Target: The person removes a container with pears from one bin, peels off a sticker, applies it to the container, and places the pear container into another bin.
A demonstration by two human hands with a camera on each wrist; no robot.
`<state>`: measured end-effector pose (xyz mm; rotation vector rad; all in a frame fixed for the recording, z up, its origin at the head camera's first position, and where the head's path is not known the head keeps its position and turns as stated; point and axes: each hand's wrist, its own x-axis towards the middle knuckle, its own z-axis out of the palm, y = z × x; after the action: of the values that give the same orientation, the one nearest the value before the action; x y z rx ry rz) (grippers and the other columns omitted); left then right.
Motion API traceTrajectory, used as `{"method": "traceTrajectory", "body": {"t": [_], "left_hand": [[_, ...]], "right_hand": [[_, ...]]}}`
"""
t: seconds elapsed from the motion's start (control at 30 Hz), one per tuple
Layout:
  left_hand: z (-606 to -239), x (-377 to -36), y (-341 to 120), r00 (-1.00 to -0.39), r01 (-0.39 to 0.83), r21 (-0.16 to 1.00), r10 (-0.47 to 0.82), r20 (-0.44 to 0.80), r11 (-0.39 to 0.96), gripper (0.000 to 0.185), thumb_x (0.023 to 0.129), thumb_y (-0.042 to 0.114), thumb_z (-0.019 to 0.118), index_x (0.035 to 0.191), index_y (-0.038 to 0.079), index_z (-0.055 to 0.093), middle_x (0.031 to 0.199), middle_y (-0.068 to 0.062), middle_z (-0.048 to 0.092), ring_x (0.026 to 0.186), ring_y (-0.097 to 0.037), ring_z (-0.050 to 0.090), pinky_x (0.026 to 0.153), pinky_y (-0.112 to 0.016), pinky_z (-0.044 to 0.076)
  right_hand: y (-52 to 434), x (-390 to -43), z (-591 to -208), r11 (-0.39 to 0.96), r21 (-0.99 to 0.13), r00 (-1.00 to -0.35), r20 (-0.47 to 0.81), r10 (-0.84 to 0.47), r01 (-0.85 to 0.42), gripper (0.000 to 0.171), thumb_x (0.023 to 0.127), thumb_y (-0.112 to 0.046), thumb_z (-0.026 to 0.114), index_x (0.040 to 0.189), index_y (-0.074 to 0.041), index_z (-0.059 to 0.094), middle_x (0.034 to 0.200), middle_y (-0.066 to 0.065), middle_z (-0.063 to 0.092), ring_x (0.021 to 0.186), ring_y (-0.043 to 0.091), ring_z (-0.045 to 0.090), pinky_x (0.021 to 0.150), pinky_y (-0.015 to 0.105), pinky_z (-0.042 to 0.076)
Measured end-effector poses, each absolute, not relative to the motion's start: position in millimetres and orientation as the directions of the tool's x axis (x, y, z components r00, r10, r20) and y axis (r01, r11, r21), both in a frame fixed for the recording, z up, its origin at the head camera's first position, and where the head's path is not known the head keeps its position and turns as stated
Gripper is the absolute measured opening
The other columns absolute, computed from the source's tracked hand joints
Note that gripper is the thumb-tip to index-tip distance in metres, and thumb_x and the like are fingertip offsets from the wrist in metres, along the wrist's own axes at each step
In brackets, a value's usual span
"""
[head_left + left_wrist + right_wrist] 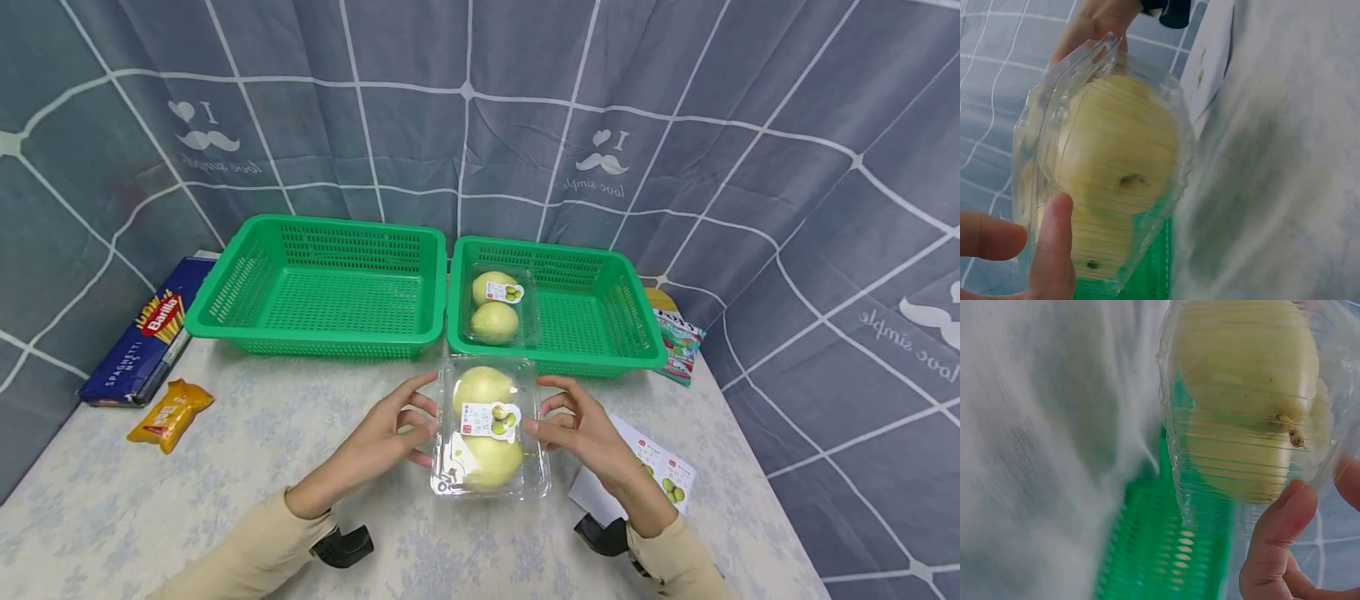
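Note:
Between both hands hangs a clear plastic clamshell box (491,483) with two pale yellow melons (487,462) inside. A white label with green fruit pictures (491,421) lies across its lid. My left hand (390,429) holds the box's left side, its fingers (1054,244) against the clear wall. On the opposite side my right hand (581,425) grips the edge, thumb near the lid. Both wrist views show the box raised off the tabletop. A similar labelled box of melons (495,322) sits in the left part of the right green basket (622,333).
Left of that basket stands another green basket (345,300). A blue spaghetti box (146,333) and an orange snack packet (171,415) lie at the left. At the right are a sheet of labels (660,467) and a colourful bag (678,342). A grey curtain (420,142) hangs behind.

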<state>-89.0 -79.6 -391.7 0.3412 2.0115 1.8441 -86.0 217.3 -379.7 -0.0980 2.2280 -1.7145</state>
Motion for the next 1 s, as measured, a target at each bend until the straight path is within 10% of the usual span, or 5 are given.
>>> {"method": "traceTrajectory", "body": {"t": [1.0], "left_hand": [[-330.7, -202.2, 38.9, -0.965, -0.109, 0.993, 0.244, -0.094, -0.050, 0.064, 0.095, 0.000, 0.053, 0.154, 0.015, 0.036, 0.112, -0.008, 0.051, 0.082, -0.015, 0.055, 0.054, -0.021, 0.055]], "right_hand": [[291.4, -178.0, -297.2, 0.268, -0.956, -0.985, -0.147, -0.086, 0.119, 0.066, 0.099, -0.026, 0.064, 0.154, -0.011, 0.030, 0.108, -0.007, 0.053, 0.085, 0.007, 0.055, 0.074, 0.025, 0.046]]}}
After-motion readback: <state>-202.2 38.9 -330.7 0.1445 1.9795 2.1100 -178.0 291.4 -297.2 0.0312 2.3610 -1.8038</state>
